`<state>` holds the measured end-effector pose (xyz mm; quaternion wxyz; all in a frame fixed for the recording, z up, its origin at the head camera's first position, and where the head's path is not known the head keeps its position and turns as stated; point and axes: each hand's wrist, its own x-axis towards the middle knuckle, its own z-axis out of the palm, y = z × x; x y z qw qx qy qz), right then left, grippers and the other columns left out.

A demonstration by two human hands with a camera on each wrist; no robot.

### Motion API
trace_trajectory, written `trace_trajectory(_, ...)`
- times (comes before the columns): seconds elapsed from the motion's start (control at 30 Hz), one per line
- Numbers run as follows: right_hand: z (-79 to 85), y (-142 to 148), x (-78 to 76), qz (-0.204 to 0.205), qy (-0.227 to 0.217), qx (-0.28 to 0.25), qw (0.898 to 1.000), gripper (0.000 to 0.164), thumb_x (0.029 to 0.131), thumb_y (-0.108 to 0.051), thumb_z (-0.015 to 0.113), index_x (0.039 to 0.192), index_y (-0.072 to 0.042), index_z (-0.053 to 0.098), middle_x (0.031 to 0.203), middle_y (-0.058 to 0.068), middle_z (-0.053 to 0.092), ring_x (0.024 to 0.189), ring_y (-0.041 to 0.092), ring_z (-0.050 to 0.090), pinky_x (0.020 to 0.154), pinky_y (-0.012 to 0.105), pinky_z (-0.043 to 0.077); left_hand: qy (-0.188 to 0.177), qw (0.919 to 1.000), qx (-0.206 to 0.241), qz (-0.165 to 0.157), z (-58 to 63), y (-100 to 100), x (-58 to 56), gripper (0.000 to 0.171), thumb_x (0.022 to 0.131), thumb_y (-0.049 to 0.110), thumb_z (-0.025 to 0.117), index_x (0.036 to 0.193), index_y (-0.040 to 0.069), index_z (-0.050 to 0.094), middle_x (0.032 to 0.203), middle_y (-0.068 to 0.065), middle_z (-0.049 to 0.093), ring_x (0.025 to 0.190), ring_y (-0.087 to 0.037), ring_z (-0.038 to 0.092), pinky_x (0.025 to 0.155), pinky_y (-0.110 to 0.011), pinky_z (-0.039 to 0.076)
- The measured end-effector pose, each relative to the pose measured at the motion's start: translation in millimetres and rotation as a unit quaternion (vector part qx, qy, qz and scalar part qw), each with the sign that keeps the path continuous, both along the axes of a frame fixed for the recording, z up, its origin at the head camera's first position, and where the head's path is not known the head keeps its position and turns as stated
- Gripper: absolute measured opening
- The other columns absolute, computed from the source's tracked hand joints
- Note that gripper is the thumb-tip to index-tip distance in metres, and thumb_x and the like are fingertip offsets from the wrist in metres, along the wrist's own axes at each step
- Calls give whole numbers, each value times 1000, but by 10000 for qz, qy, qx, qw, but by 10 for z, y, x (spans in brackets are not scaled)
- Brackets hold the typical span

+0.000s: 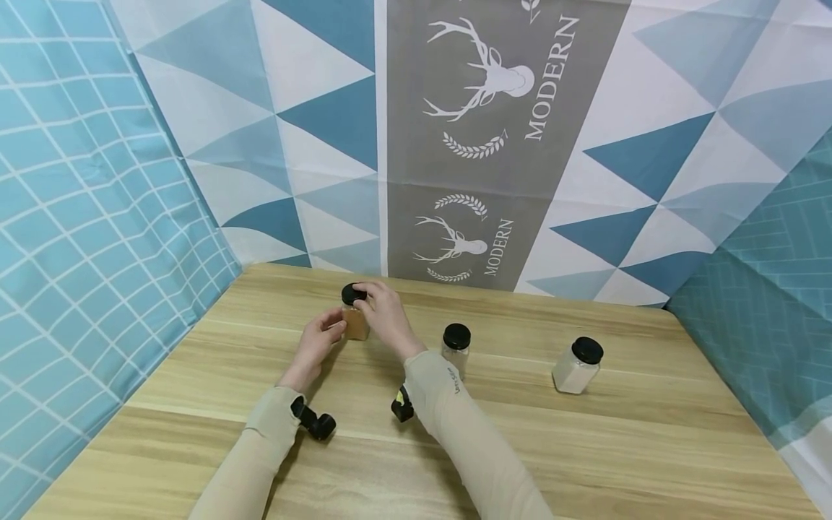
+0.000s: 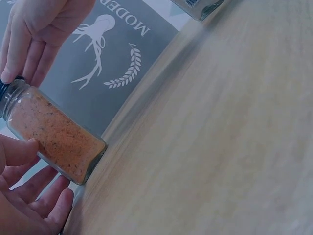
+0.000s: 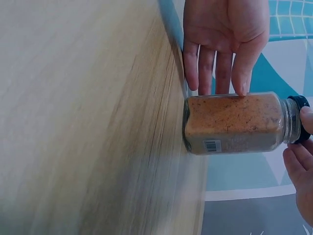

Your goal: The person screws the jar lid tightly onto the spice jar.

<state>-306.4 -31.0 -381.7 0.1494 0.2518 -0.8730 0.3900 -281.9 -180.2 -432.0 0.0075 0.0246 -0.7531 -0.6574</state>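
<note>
A square glass spice jar [image 1: 355,324] with orange, dark-flecked seasoning and a black lid [image 1: 351,294] stands upright on the wooden table, left of its middle. My right hand [image 1: 386,315] reaches over from the right and pinches the lid between thumb and fingers. On the jar's other side is my left hand [image 1: 318,341], its thumb tip against the glass. The left fingers [image 3: 207,68] are loosely extended beside the jar, not wrapped round it. A barcode label [image 3: 212,146] shows low on the glass in the right wrist view.
Right of my right wrist stands a second black-lidded jar [image 1: 456,347], partly behind the sleeve. Farther right is a third jar [image 1: 575,367] with pale contents. A patterned curtain [image 1: 455,144] rises along the table's back edge; a blue checked cloth [image 1: 84,217] hangs at the left.
</note>
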Motion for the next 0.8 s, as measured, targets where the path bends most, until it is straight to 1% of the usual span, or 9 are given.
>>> trace_trajectory(0.17,-9,10,6,-31,43,120,9999,30,89,-19,58,118,-12,60,120,4,58,112,17,53,93,27,44,-32,10000,2,5,-14,1,-9,43,95,11,45,136,0,36,137,-19,40,122,-29,40,99,-43,38)
trace_trajectory(0.3,0,16,24,-36,72,179,9998,29,90,-18,57,119,-12,60,122,4,57,114,18,52,95,28,42,-55,9999,-71,51,-24,4,-23,43,95,11,45,136,1,37,136,-18,41,121,-29,42,98,-42,38)
trace_trajectory(0.43,7,19,32,-34,126,146,9998,28,90,-14,56,118,-11,60,124,5,57,117,18,51,97,28,41,-44,9998,-152,122,-27,10,-32,42,95,12,45,135,1,39,136,-18,42,120,-29,43,97,-41,39)
trace_trajectory(0.67,-21,41,28,-51,230,69,9997,28,89,-9,57,116,-10,61,123,9,57,116,20,52,97,30,41,-65,9998,-150,108,-25,11,-27,43,95,12,45,136,1,38,136,-18,41,121,-29,42,97,-41,39)
trace_trajectory(0.8,-24,51,26,-61,264,114,9996,28,89,-9,57,116,-12,62,123,6,57,116,18,51,98,29,40,-33,9998,-147,96,-20,13,-29,43,95,12,45,136,1,37,136,-18,41,121,-29,42,97,-41,39)
